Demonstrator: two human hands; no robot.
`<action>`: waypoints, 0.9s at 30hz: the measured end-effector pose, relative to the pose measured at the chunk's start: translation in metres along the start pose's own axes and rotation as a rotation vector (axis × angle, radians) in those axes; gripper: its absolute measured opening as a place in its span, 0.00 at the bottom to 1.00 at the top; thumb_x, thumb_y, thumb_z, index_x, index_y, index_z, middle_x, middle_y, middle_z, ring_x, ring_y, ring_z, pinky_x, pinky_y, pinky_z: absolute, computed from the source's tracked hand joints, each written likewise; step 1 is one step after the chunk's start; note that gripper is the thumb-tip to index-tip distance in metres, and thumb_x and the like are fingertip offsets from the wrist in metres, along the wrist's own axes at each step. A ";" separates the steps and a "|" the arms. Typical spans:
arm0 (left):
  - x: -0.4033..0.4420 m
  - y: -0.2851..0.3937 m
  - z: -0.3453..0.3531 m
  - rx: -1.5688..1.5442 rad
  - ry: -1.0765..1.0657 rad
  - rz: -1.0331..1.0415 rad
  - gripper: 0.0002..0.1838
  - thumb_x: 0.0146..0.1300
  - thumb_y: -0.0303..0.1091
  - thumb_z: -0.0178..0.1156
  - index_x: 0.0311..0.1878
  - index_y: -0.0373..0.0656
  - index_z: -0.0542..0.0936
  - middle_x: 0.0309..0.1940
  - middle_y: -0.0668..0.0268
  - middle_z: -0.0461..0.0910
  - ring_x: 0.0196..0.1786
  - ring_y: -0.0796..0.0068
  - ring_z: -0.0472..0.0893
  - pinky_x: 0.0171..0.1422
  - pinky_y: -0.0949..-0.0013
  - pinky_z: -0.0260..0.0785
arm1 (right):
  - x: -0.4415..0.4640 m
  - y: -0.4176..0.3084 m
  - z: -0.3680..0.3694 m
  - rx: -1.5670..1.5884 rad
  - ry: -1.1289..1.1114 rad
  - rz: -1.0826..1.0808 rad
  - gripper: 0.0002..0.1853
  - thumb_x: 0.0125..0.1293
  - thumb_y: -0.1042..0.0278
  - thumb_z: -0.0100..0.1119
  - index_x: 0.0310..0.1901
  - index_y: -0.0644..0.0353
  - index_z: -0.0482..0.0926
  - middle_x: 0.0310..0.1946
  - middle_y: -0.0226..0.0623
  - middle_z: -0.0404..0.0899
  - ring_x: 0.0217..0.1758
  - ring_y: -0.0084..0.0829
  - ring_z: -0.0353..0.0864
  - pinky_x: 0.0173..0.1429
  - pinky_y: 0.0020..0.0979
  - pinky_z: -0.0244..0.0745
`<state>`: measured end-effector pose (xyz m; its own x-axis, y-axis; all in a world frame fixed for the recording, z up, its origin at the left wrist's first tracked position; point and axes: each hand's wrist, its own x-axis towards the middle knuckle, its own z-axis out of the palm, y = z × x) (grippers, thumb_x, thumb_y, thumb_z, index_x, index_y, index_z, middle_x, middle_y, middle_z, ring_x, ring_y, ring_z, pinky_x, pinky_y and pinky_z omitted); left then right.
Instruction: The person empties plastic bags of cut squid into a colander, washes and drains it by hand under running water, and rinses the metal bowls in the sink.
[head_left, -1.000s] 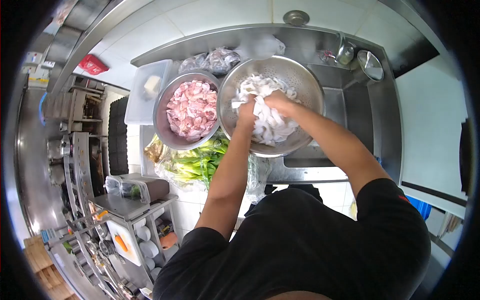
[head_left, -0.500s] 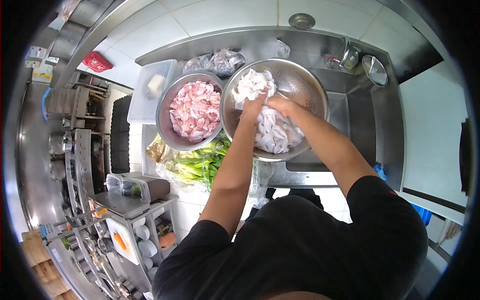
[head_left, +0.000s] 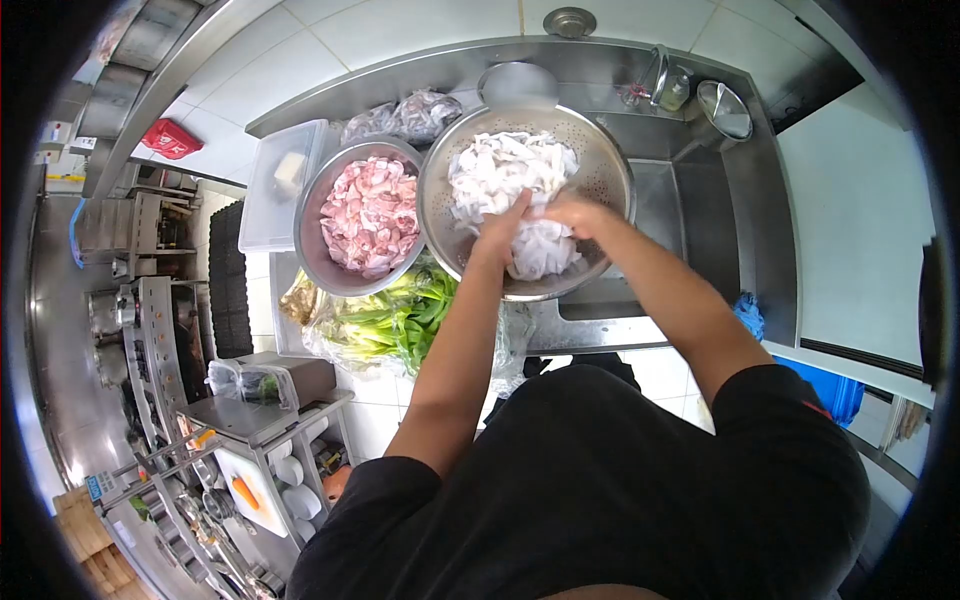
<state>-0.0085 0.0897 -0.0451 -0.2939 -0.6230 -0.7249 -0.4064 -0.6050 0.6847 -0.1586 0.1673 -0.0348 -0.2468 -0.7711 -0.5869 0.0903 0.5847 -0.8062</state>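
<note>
A large steel colander (head_left: pixel 607 160) holds a heap of wet white strips that look like cut squid (head_left: pixel 510 170). My left hand (head_left: pixel 503 226) lies on the near left of the heap, fingers stretched out and touching the strips. My right hand (head_left: pixel 580 214) is beside it on the right, against the strips, its fingers smeared by motion. More strips lie below and between the two hands. Left of the colander stands a steel bowl (head_left: pixel 308 235) of raw pink meat pieces (head_left: pixel 368 215).
Leafy greens in plastic (head_left: pixel 400 320) lie in front of the bowl. Behind are plastic bags (head_left: pixel 425 115) and a round grey thing (head_left: pixel 517 86). A clear plastic box (head_left: pixel 270 205) stands at left. The sink (head_left: pixel 705 215) and a metal container (head_left: pixel 722 115) are at right.
Strips from the near part of the colander now lie farther back, in a wider heap. My hands have shifted slightly apart. The whole view has moved a little; the round grey thing now shows.
</note>
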 end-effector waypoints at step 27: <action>0.088 0.013 -0.015 -0.364 -0.063 0.076 0.33 0.70 0.53 0.62 0.67 0.36 0.74 0.53 0.55 0.83 0.52 0.60 0.84 0.54 0.57 0.78 | 0.024 -0.080 0.022 -0.219 0.089 -0.047 0.26 0.59 0.64 0.64 0.56 0.75 0.78 0.50 0.52 0.83 0.49 0.41 0.84 0.52 0.41 0.79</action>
<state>-0.0269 0.0201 -0.0991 -0.3687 -0.6480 -0.6665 -0.0508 -0.7019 0.7105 -0.1507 0.0969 0.0141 -0.3310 -0.7794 -0.5320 -0.1321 0.5964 -0.7917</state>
